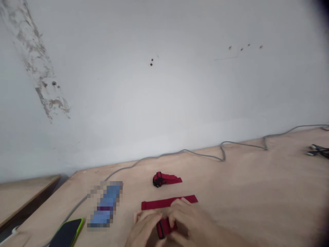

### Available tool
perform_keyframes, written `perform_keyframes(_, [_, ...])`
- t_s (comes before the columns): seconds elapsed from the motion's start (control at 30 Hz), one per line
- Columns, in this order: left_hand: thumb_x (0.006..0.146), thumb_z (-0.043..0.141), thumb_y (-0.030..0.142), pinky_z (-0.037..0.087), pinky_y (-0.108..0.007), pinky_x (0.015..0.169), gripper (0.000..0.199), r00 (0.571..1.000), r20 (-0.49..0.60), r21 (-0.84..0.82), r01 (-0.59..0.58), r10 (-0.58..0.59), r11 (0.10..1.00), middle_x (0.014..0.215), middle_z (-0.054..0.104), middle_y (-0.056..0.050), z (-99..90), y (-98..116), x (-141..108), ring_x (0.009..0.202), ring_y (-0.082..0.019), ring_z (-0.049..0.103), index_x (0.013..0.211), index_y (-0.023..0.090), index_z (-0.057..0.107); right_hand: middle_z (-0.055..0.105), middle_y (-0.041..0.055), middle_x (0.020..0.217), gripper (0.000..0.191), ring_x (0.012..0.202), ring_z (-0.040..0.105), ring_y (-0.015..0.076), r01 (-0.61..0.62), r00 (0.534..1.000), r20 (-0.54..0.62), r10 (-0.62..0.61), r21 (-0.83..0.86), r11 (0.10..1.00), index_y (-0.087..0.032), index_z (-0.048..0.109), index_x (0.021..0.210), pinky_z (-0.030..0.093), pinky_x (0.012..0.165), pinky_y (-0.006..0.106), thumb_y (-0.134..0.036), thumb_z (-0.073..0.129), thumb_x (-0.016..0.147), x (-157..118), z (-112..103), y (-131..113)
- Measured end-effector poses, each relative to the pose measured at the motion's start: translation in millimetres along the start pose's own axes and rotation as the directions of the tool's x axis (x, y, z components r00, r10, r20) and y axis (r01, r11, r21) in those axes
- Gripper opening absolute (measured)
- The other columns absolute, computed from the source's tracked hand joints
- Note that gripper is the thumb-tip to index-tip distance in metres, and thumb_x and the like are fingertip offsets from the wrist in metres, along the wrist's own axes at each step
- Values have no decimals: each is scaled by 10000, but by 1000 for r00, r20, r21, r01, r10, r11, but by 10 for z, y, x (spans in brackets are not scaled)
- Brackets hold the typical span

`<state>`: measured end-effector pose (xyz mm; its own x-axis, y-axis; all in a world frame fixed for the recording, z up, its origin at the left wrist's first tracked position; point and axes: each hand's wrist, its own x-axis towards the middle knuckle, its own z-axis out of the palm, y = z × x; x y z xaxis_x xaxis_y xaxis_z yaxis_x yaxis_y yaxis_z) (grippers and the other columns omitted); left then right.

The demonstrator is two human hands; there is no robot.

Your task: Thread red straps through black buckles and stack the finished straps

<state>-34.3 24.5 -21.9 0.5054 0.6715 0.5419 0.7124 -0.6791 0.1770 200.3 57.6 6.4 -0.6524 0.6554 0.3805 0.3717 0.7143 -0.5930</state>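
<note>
Where the wooden table (252,192) meets the near edge of the view, both hands are seen close together over a red strap (168,203). The left hand (145,228) and the right hand (189,223) are curled around the strap's near end, where a black-edged red part (163,228) is pinched between the fingers; how firmly it is gripped cannot be told, since the hands are blurred. The rest of the strap is laid flat on the table just beyond the fingers, running left to right. A second red strap (166,179), rolled at its left end around a black buckle, is seen a little farther off, apart from the hands. To the left, a blurred blue object (105,206) is seen, and nearer still a phone with a green rim (68,233). A grey cable (205,156) is trailed along the far edge of the table below the white wall (164,85), and dark items (318,151) are seen at the far right.
</note>
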Motion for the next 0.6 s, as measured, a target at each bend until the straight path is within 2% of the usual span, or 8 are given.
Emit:
perform_keyframes(0.1, [762, 633, 121, 558, -367, 925, 494, 999, -36, 49, 28, -26, 998, 1097, 772, -84, 11, -52, -19, 1011, -271, 729, 1242, 238, 632, 701, 24, 949, 66, 901, 604, 220, 11, 1000, -14, -12, -80, 997, -229, 614, 846, 444, 834, 351, -172, 647, 837, 2, -13, 60])
perform_keyframes(0.2, [712, 617, 89, 529, -432, 950, 438, 987, -40, 41, 156, -154, 987, 1032, 779, -67, -62, -94, 98, 963, -282, 732, 1119, 242, 670, 684, 30, 960, 44, 927, 608, 226, -23, 998, -69, 15, -119, 993, -248, 663, 870, 459, 835, 350, -205, 651, 867, 60, -106, 142])
perform_keyframes(0.3, [783, 586, 127, 484, -492, 975, 307, 966, 30, -52, 258, -257, 965, 1005, 779, -51, -191, -184, 413, 950, -283, 718, 1040, 257, 692, 652, 38, 957, 46, 935, 607, 227, -79, 989, -134, 61, -126, 989, -251, 699, 853, 478, 839, 344, -207, 685, 848, 260, -267, 253])
perform_keyframes(0.37, [774, 610, 149, 428, -527, 1023, 286, 950, 18, -133, 311, -311, 941, 1035, 778, -59, -251, -297, 680, 997, -301, 702, 1029, 238, 703, 641, 37, 941, 57, 944, 601, 227, -110, 982, -169, 89, -120, 987, -246, 711, 863, 481, 864, 347, -201, 706, 829, 462, -386, 368])
perform_keyframes(0.43, [815, 610, 194, 427, -513, 1021, 224, 946, 10, -160, 323, -325, 933, 1053, 775, -69, -251, -434, 928, 1031, -303, 687, 1012, 222, 711, 641, 33, 935, 58, 981, 593, 226, -135, 975, -193, 112, -108, 985, -238, 715, 862, 471, 910, 350, -204, 727, 816, 664, -482, 518])
perform_keyframes(0.5, [840, 602, 196, 462, -442, 993, 202, 944, 24, -193, 328, -330, 925, 1045, 780, -56, -187, -559, 1104, 1033, -274, 688, 1002, 222, 720, 640, 38, 958, 70, 986, 601, 223, -156, 971, -200, 132, -109, 982, -228, 721, 884, 465, 928, 353, -213, 730, 817, 812, -524, 689])
perform_keyframes(0.6, [855, 585, 173, 532, -347, 886, 184, 938, 51, -241, 344, -342, 907, 973, 796, -49, -26, -675, 1186, 946, -239, 720, 949, 210, 738, 647, 43, 967, 68, 936, 627, 218, -186, 971, -174, 164, -123, 975, -225, 736, 883, 482, 894, 352, -222, 732, 815, 891, -472, 916])
